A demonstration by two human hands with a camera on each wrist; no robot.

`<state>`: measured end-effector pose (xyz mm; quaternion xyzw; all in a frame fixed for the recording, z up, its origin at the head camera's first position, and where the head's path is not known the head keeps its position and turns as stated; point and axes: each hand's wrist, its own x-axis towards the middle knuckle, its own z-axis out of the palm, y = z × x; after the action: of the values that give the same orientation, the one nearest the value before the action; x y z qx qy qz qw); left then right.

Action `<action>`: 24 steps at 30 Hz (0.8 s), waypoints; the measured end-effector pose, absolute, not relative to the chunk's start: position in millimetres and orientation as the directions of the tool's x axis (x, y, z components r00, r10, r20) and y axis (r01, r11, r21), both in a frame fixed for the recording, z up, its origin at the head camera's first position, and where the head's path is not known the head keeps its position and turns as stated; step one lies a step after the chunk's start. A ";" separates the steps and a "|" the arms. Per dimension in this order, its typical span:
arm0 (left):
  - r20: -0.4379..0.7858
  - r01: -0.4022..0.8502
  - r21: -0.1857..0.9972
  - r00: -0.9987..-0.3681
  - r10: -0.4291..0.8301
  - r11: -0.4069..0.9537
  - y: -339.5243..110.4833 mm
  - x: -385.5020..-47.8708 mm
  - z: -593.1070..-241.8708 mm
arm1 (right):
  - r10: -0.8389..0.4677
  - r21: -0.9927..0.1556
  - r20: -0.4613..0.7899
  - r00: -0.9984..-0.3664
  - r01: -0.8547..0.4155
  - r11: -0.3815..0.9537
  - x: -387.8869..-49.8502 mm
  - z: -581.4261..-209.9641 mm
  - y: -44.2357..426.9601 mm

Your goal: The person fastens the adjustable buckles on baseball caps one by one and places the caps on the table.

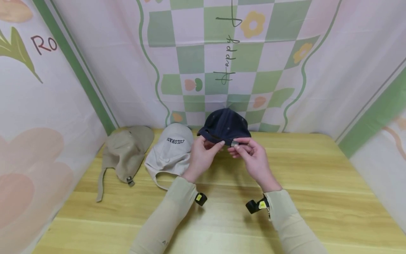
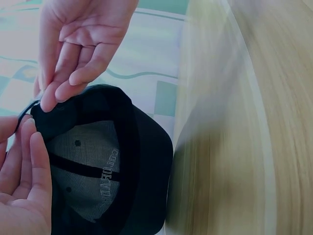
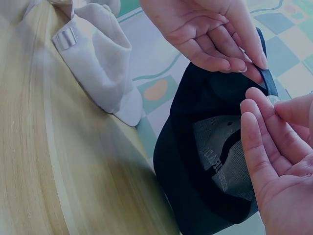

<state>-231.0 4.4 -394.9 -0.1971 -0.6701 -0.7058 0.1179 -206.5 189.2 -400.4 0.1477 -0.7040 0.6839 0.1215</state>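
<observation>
A dark navy baseball cap (image 1: 226,123) is held at the back of the table, its rear strap toward me. My left hand (image 1: 203,153) pinches the strap (image 3: 266,81) between thumb and fingers. At the strap's other end, my right hand (image 1: 252,155) pinches the small metal buckle (image 1: 234,143). Both wrist views look into the cap's hollow, where a grey lining (image 2: 85,147) and reversed embroidery (image 2: 108,171) show. Left of it lie a light grey cap (image 1: 172,148) with dark lettering and a khaki cap (image 1: 127,151) whose strap hangs loose.
The wooden table (image 1: 317,183) runs up to a fabric backdrop (image 1: 219,53) with green checks and flowers. More printed fabric (image 1: 38,123) stands along the left side. Small black cameras (image 1: 200,198) are strapped at both wrists.
</observation>
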 end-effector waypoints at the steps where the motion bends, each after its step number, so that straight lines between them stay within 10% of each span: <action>1: 0.441 0.434 0.897 -0.892 0.101 -0.081 4.8 -230.9 -394.9 | -0.041 -0.928 0.372 -0.928 -0.373 0.021 -206.5 -400.0 188.6; 24: 0.397 0.403 0.915 -0.907 0.144 0.012 1.1 -232.4 -393.7 | -0.057 -0.932 0.363 -0.930 -0.363 -0.008 -205.5 -400.1 185.5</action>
<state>-232.4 1.1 -393.7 -0.1938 -0.7049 -0.6756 0.0958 -205.5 185.5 -400.1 0.1510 -0.6955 0.6938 0.1104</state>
